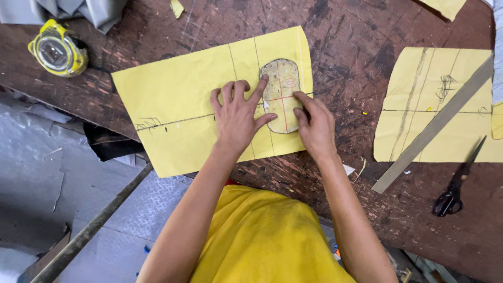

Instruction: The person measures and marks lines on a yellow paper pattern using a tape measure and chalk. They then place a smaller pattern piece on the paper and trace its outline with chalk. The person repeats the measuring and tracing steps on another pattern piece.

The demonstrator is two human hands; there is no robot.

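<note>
I see both hands pressed flat, fingers spread, gripping nothing. The oval template (281, 95) lies on the yellow sheet (178, 105) near its right edge, long axis running away from me. My left hand (237, 115) touches its left rim, my right hand (314, 126) its right rim; both equally near. No containers in view.

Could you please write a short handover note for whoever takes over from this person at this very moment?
Left hand: spread flat, pressing the oval template and yellow paper sheet.
Right hand: fingertips on the template's right edge; no pen visible.
Template lies on the sheet's ruled lines, its red cross near them.
Second yellow sheet, ruler and scissors lie right; tape measure far left.
Sheet uncut; whether an outline is traced, I cannot tell.
</note>
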